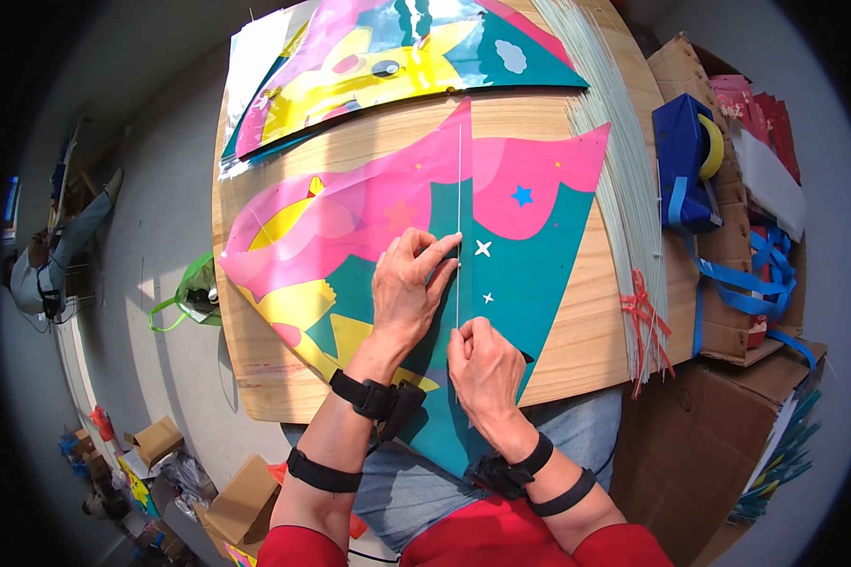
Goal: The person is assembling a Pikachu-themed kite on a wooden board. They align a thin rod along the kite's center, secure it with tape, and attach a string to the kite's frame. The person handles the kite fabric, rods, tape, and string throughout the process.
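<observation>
A printed kite sheet (547,274) in pink, teal and yellow lies across the wooden table, its lower tip hanging over the near edge toward my lap. Along its middle seam runs a thin white rod (460,184). My left hand (411,288) rests on the sheet, its thumb and index finger closing at the rod about halfway down. Lower and slightly to the right, my right hand (487,369) pinches the rod between thumb and curled fingers. Both wrists wear black straps with small devices.
Beyond the sheet lies a glossy stack of similar printed sheets (369,80). A bundle of pale thin rods (624,217), with red ties (645,312), runs down the table's right side. A blue tape dispenser (683,170) and cardboard boxes (700,454) stand right; a green bag (197,288) sits left.
</observation>
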A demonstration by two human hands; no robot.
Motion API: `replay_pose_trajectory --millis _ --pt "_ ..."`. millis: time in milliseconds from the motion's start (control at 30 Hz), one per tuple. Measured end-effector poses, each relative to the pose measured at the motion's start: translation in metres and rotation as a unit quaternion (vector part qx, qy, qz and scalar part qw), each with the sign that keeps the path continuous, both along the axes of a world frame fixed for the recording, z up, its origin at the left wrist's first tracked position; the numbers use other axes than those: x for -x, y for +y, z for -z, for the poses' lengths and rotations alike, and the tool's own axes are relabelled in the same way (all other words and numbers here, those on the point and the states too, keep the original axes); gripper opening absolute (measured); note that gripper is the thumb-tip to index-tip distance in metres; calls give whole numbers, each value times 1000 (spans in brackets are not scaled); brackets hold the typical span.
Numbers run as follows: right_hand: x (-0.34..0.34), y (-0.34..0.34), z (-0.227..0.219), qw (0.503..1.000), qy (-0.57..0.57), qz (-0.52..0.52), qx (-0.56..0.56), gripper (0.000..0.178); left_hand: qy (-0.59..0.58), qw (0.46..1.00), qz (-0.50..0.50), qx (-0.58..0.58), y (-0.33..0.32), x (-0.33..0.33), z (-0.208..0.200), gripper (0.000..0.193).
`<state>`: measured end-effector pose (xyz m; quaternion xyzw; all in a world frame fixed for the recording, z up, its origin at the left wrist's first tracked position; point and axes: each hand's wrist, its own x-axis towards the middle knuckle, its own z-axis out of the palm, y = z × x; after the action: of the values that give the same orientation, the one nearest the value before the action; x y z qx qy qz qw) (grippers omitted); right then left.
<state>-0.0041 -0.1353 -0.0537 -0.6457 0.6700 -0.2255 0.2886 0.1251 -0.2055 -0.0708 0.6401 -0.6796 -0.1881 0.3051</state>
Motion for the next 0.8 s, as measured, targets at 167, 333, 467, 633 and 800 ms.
replay_pose_trajectory --millis 167,333,467,633,800 --pt "1 -1 0 1000 -7 1 0 18 -4 1000 -4 -9 0 1 0 34" --pt "0 0 4 1000 -11 9 24 19 -7 1000 -4 -8 1 0 0 35" --pt "0 0 6 999 -14 12 42 19 -13 1000 3 2 2 1 -1 37" --pt "1 -1 1 1000 -4 -9 0 18 -20 1000 15 9 3 -1 1 38" --pt "2 -1 1 1000 -7 -10 2 18 -24 1000 12 6 3 0 0 37"
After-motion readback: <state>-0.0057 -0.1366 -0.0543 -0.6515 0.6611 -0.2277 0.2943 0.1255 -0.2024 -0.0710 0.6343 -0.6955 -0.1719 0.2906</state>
